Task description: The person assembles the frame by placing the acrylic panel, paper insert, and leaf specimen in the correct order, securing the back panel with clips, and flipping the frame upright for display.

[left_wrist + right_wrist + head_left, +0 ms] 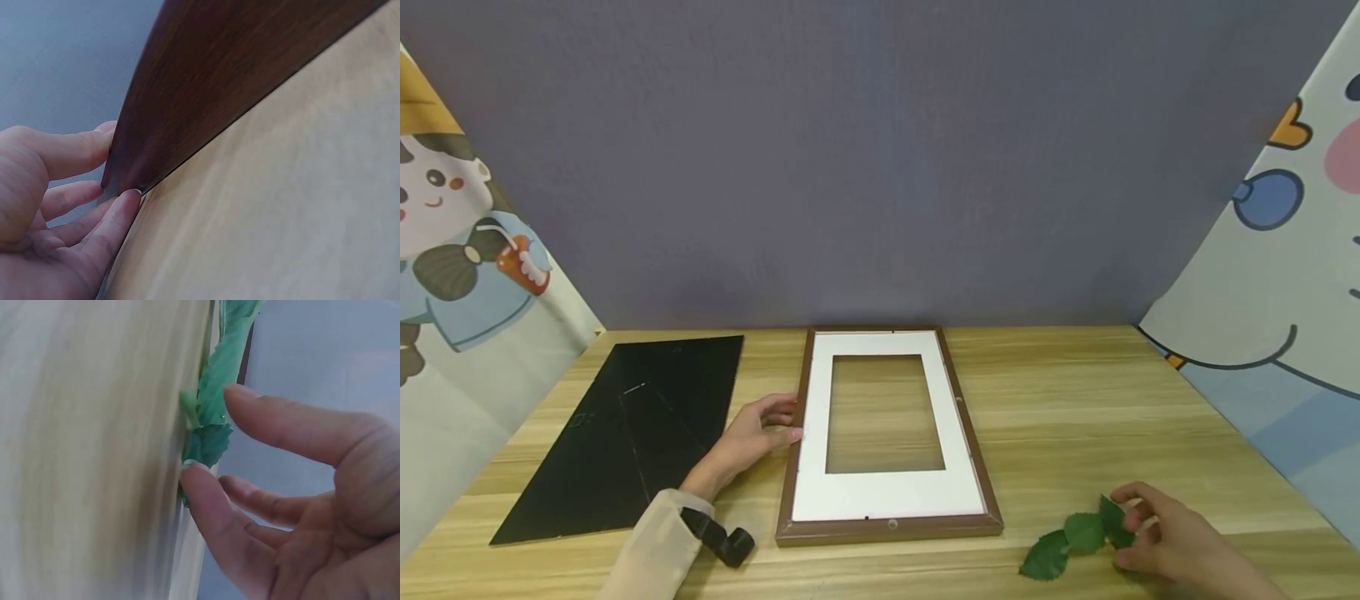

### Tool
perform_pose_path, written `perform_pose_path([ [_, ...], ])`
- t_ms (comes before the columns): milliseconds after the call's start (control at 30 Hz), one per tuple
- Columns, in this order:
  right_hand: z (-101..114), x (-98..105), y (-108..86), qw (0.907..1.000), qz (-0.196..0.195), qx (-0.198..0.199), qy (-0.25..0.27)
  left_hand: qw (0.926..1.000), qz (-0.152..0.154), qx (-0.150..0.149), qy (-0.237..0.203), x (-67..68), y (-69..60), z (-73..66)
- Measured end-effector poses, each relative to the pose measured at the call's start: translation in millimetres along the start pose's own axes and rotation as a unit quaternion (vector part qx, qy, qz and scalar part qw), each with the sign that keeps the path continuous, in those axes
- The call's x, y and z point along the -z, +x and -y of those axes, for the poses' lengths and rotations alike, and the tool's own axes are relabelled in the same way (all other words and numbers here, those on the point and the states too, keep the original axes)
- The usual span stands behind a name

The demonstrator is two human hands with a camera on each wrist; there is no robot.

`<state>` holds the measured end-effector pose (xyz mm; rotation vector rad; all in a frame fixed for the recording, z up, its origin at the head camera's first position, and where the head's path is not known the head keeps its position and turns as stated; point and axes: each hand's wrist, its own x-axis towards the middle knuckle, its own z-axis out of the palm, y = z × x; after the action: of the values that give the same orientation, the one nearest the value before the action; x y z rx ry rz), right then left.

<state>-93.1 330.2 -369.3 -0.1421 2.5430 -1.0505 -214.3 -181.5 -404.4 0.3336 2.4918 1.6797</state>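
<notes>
A brown picture frame (889,527) with a white mat (887,496) round its opening lies flat on the wooden table. My left hand (760,437) holds its left side, the thumb on the upper edge. In the left wrist view the frame's dark side (206,75) shows between thumb and fingertip. Near the table's front right lies a sprig of green leaves (1084,533). Around its right end my right hand (1180,533) has thumb and fingers spread apart. In the right wrist view a fingertip touches the leaf (209,440), while the thumb stays apart from the fingers.
A black backing board (677,433) with a stand outline lies left of the frame. Behind the wooden table (1075,400) rises a grey-purple panel (880,167). Cartoon-printed sheets (467,275) border both sides. A black wrist device (718,537) sits on the left sleeve.
</notes>
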Motion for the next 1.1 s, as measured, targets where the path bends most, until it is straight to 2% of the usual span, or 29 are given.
perform_pose_path([
  [167,-1.0,-2.9,4.7,0.9974,-0.027,0.048,-0.047,1.0,0.001,0.006,0.001,0.5,-0.6,-0.7],
  [233,-0.2,-3.1,6.2,0.9967,-0.036,0.049,-0.053,1.0,0.001,0.006,-0.001,0.7,-0.8,-0.9],
  [433,3.6,-3.1,8.3,0.9971,-0.053,0.017,-0.052,1.0,0.001,0.004,-0.002,0.8,-0.7,0.0],
  [633,3.8,-5.4,4.9,0.9918,-0.078,-0.005,-0.101,1.0,0.001,-0.004,0.0,0.3,0.3,1.7],
  [733,2.6,-5.5,0.7,0.9923,-0.068,-0.019,-0.102,1.0,0.001,-0.009,0.001,0.2,0.8,2.3],
  [900,2.4,-6.4,-3.2,0.9975,-0.031,-0.04,-0.05,0.9999,-0.002,-0.012,0.005,0.3,0.8,3.1],
  [1100,9.3,-13.2,1.4,0.9935,-0.056,-0.052,-0.084,1.0,0.002,-0.009,-0.001,-0.4,0.8,2.6],
])
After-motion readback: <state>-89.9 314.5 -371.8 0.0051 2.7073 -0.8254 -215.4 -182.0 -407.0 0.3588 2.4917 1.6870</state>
